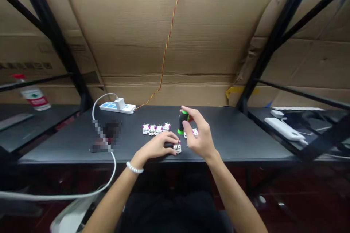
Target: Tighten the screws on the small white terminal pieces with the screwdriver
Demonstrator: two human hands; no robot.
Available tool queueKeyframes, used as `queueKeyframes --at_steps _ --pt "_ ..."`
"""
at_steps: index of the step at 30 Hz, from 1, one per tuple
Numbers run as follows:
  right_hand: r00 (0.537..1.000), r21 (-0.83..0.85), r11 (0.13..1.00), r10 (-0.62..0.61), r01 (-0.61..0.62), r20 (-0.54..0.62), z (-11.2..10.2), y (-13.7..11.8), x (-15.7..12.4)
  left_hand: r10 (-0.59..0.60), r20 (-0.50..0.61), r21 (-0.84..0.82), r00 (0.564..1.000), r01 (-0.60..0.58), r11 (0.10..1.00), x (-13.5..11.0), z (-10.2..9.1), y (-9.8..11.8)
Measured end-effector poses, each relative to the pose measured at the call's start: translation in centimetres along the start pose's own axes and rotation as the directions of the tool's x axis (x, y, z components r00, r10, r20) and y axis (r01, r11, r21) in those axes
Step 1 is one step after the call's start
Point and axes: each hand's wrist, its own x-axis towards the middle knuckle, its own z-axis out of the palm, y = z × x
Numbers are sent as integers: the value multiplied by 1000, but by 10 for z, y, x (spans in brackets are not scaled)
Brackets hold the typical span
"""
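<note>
A screwdriver [182, 121] with a black and green handle stands nearly upright in my right hand [201, 134], whose fingers close round the handle. Its thin shaft runs down to a small white and purple part [177, 147] near the table's front edge. My left hand [160, 144] pinches that part from the left and steadies it on the dark surface. Behind my left hand, several similar white and purple parts [155, 129] sit in a row. Another such part [195, 133] is partly hidden behind my right hand.
A white power strip [117, 107] with a plugged-in adapter lies at the back left, its white cable [113, 167] hanging over the front edge. Black frame posts [269, 40] flank the table [240, 134]. Cardboard [164, 36] closes off the back. A bottle [35, 96] stands far left.
</note>
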Motion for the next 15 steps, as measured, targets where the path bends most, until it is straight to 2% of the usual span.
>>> queueKeyframes --at_steps 2,7,11,15 --pt "1000 18 1000 -1 1 12 -1 -1 -2 3 0 -2 1000 -3 1000 0 0 0" --pt "995 -105 994 -16 6 -98 -3 -3 -3 -1 8 -11 1000 2 1000 0 -1 2" --pt "999 -76 997 5 -9 -54 -6 -1 -4 -1 13 -14 1000 1 1000 0 -1 1" --pt "996 -43 998 42 -45 -85 -8 2 -9 -6 12 -15 1000 6 1000 0 -1 1"
